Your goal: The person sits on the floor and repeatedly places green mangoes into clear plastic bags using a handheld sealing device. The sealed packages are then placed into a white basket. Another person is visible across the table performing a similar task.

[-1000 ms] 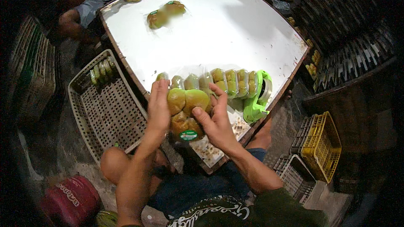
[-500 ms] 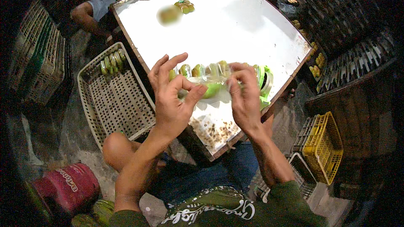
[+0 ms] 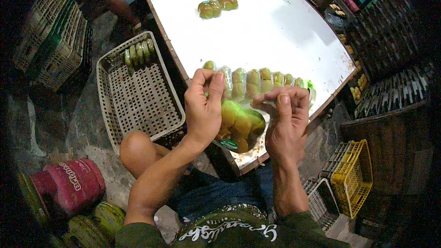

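Fingers [image 3: 284, 100] nearly together; wrapped buns [image 3: 242, 121] in grip

left hand [image 3: 202, 108] + right hand [image 3: 285, 131]: pinching clear wrap [image 3: 248, 101] | green-brown buns [image 3: 242, 124]: between | wrapped row [image 3: 253, 82]: beyond, on white table [image 3: 280, 32]

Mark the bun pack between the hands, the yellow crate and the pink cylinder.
Bun pack [image 3: 240, 120], head view: middle of buns.
Yellow crate [image 3: 353, 181], head view: slatted wall.
Pink cylinder [image 3: 77, 190], head view: rounded side.
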Motion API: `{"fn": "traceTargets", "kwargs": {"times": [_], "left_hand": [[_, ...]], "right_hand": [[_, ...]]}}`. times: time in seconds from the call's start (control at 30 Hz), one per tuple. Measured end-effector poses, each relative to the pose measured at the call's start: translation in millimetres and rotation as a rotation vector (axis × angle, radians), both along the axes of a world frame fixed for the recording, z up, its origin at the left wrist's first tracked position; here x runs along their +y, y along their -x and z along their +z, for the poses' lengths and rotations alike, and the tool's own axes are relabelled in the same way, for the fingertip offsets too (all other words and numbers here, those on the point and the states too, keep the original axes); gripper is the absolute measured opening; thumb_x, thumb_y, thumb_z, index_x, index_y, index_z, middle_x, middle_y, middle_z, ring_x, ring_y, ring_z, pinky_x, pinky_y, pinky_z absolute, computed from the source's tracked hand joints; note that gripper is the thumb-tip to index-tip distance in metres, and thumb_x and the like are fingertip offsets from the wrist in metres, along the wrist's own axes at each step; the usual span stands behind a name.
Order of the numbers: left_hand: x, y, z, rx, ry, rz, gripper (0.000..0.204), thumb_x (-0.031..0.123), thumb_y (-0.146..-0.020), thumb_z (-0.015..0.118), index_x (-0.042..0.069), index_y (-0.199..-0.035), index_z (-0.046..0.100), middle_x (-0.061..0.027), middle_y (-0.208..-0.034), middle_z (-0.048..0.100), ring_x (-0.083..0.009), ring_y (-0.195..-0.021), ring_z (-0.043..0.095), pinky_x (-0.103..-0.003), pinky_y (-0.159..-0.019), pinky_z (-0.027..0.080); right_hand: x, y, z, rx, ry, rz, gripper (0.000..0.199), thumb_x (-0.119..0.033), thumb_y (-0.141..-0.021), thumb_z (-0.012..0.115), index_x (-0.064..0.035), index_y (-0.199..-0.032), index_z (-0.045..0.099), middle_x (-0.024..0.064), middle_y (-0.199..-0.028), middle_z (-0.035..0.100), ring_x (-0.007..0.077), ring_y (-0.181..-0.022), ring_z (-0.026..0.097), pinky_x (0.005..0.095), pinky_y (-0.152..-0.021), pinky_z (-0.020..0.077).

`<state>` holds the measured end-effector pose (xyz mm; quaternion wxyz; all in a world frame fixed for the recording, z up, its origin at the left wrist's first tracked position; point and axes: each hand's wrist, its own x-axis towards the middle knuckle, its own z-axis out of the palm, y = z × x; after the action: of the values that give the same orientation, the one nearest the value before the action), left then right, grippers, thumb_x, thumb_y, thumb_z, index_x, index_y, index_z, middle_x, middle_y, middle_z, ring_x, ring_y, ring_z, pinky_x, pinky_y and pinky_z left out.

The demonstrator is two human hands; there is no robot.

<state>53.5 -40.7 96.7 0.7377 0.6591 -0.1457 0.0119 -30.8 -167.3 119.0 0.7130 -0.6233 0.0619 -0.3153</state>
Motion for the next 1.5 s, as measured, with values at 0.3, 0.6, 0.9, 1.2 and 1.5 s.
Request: {"fn": "traceTargets", "kwargs": {"times": [0.3,0.6,0.9,1.2,1.5], "left_hand": [[-24,25,-1,-0.395,-0.080,0.152,0.025,0.020,-0.092,0.067,-0.003,-0.102,0.066,-0.0112,-0.087,0.069,-0.0146,-0.082,0.064,-0.028,-0.079,0.051],[-15,24,-4,0.237,-0.002,-0.164,0.014,0.011,-0.094,0.063,-0.001,-0.100,0.066,-0.0049,-0.093,0.068,-0.0118,-0.088,0.062,-0.030,-0.084,0.050],[-6,9,-10,0.170,0.101,-0.410,0.046,0.006,-0.091,0.065,0.003,-0.132,0.043,-0.0052,-0.095,0.061,-0.0092,-0.091,0.058,-0.026,-0.078,0.051],[-14,15,-14,0.108,-0.187,-0.408,0.055,0.003,-0.086,0.070,0.002,-0.132,0.040,-0.0056,-0.092,0.061,-0.0101,-0.079,0.059,-0.024,-0.070,0.051],[-13,20,-8,-0.495,-0.417,-0.118,0.016,0.012,-0.077,0.078,0.008,-0.082,0.064,-0.0088,-0.104,0.061,-0.0283,-0.110,0.053,-0.041,-0.097,0.041]], "right_hand": [[-6,1,-2,0.110,-0.113,0.044,0.012,-0.020,-0.103,0.049,-0.0084,-0.104,0.047,0.0150,-0.099,0.068,0.0235,-0.096,0.065,0.0358,-0.086,0.0525],[8,9,-37,0.395,0.581,-0.070,0.053,-0.019,-0.093,0.063,0.0018,-0.138,0.046,0.0192,-0.137,0.053,0.0393,-0.130,0.047,0.0446,-0.108,0.0366],[-17,7,-26,0.233,0.741,-0.050,0.031,0.004,-0.076,0.072,-0.0068,-0.103,0.063,0.0104,-0.091,0.063,0.0280,-0.085,0.061,0.0388,-0.079,0.0475],[-27,25,-28,0.218,0.896,-0.120,0.026,0.005,-0.073,0.072,-0.0053,-0.095,0.063,0.0099,-0.085,0.060,0.0278,-0.080,0.060,0.0376,-0.075,0.0497],[-24,28,-41,0.267,0.224,-0.209,0.014,-0.005,-0.085,0.068,-0.0035,-0.082,0.054,0.0088,-0.100,0.055,0.0195,-0.101,0.054,0.0312,-0.087,0.0445]]}}
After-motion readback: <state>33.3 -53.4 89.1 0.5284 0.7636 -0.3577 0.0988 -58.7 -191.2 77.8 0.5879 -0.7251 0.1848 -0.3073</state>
